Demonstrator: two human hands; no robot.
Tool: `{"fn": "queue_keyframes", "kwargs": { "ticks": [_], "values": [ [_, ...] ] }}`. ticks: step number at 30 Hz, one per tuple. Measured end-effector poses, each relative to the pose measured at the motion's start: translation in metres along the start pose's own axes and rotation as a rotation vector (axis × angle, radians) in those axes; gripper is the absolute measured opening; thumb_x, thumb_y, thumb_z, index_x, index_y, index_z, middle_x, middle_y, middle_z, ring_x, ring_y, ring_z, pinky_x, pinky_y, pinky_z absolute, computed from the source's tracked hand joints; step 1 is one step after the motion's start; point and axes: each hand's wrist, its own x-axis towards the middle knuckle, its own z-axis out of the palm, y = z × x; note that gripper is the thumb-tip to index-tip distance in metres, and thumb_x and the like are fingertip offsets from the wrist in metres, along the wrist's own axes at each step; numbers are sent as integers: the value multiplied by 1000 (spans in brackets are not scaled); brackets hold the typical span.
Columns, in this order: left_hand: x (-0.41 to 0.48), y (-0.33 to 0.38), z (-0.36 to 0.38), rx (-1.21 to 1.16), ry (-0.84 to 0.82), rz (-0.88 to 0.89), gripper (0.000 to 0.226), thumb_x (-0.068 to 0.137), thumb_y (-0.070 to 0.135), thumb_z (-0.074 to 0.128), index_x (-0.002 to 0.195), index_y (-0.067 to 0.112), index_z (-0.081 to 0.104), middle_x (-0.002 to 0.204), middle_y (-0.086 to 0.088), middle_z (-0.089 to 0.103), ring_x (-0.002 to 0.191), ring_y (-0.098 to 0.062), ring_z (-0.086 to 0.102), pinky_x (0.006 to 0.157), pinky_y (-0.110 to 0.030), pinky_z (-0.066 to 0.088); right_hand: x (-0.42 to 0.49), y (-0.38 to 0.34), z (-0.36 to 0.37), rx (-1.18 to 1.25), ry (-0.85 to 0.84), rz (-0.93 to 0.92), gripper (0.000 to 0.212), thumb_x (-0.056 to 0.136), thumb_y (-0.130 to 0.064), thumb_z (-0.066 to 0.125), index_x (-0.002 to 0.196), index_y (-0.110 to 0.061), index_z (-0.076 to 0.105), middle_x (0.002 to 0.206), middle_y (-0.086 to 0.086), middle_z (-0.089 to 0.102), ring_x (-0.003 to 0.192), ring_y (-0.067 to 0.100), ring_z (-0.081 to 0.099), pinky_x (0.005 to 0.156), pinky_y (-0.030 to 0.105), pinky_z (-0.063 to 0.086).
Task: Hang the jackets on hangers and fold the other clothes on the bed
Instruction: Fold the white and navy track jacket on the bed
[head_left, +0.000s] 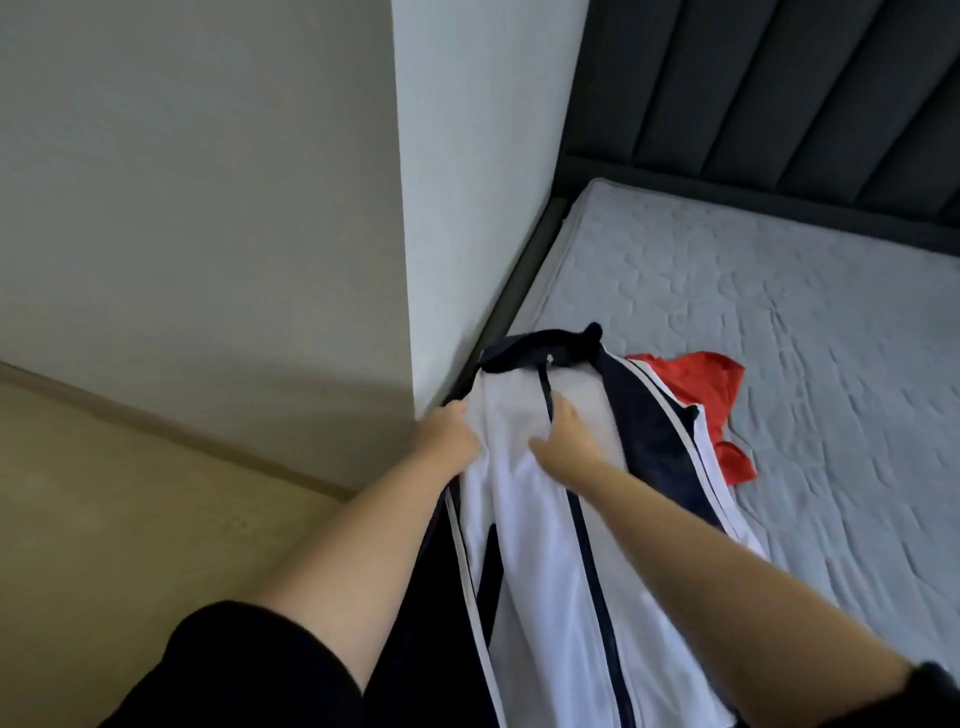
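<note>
Head view gave you the jacket (540, 571), white-fronted with navy sleeves and a dark zip. It lay lengthwise along the left edge of the bed (779, 312), collar farthest from you and hem running out of the bottom of the picture.

Your left hand (449, 431) gripped the jacket's left edge near the shoulder, fingers curled into the cloth. Your right hand (558, 441) lay on the white front, fingers close together and fairly straight, thumb out to the side. The zip line ran just left of those fingertips and the collar lay just beyond them.

That hold reads as one hand pinning the front flat while the other took the shoulder, probably to open or lift the garment for hanging (a guess from the grip, nothing more).

Right of your right fingers, past the navy sleeve, a red garment (691, 384) lay crumpled on the bed, partly tucked under the jacket, so its kind could not be told. Farther out stood the dark padded headboard (779, 78). The pale wall (467, 156) rose just beyond your left knuckles, and the floor (104, 493) lay to their left.

No hanger showed anywhere. Your left fingertips were buried in the fold, motion blur hid whether your right fingers were catching the zip, and I could not tell whether the zip was done up.
</note>
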Motion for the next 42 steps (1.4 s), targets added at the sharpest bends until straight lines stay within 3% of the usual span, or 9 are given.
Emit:
{"fn": "queue_keyframes", "kwargs": {
  "ticks": [5, 13, 19, 23, 27, 31, 35, 38, 42],
  "values": [
    [-67, -85, 51, 95, -131, -351, 92, 81, 44, 65, 149, 17, 10, 147, -12, 29, 131, -32, 36, 105, -41, 36, -88, 33, 114, -450, -214, 118, 65, 96, -24, 32, 150, -20, -4, 158, 6, -12, 145, 25, -12, 109, 62, 9],
    [-106, -151, 48, 222, 64, -298, 42, 87, 39, 62, 118, 13, 53, 117, -10, 62, 105, -30, 59, 81, -31, 46, -103, 50, 131, -480, -339, 70, 66, 97, -37, 26, 149, -24, -14, 156, 7, -22, 143, 27, -20, 109, 63, 2],
    [-99, -173, -11, -636, 598, -626, 28, 88, 5, 57, 113, -7, 59, 116, -23, 61, 106, -37, 58, 87, -37, 45, -101, 45, 131, -474, -389, 133, 68, 96, -33, 27, 149, -25, -14, 155, 4, -25, 142, 23, -23, 108, 63, -2],
    [-107, -162, -47, -586, 886, -234, 35, 77, -15, 43, 108, -5, 56, 108, -22, 61, 96, -27, 57, 74, -16, 36, -98, 44, 136, -472, -385, 151, 69, 94, -33, 27, 148, -26, -15, 155, 2, -25, 142, 22, -24, 108, 63, -4],
    [-113, -146, -23, -396, 680, 0, 39, 78, -13, 44, 111, 1, 58, 112, -16, 63, 105, -27, 58, 89, -28, 42, -97, 47, 138, -452, -367, 139, 71, 91, -31, 29, 149, -27, -13, 156, 3, -23, 142, 23, -23, 108, 63, -6],
    [-135, -129, 37, -150, 92, 17, 22, 86, 2, 48, 98, 9, 66, 98, -13, 69, 92, -30, 63, 79, -32, 51, -100, 50, 128, -322, -307, 81, 71, 91, -29, 40, 150, -28, 0, 158, -1, -11, 145, 21, -12, 110, 58, 0],
    [-155, -112, 73, 42, -137, -78, 15, 89, 28, 54, 79, 17, 58, 88, -4, 65, 75, -21, 59, 62, -29, 46, -116, 59, 97, 97, -254, 65, 61, 93, -31, 50, 148, -24, 24, 153, -4, 24, 138, 19, 26, 100, 39, 38],
    [-162, -104, 80, -300, -247, -268, 17, 86, 34, 62, 82, 18, 57, 86, -3, 65, 81, -22, 65, 74, -35, 56, -141, 73, 78, 166, -257, 14, 52, 94, -36, 50, 143, -24, 36, 144, -5, 41, 126, 10, 41, 95, 23, 33],
    [-174, -99, 83, -811, -461, -501, 21, 90, 4, 58, 111, 6, 59, 98, -10, 68, 88, -25, 64, 77, -38, 53, -168, 89, 69, 131, -333, -27, 53, 93, -44, 50, 141, -27, 39, 133, -9, 48, 117, 9, 47, 92, 21, 32]
  ]
}}
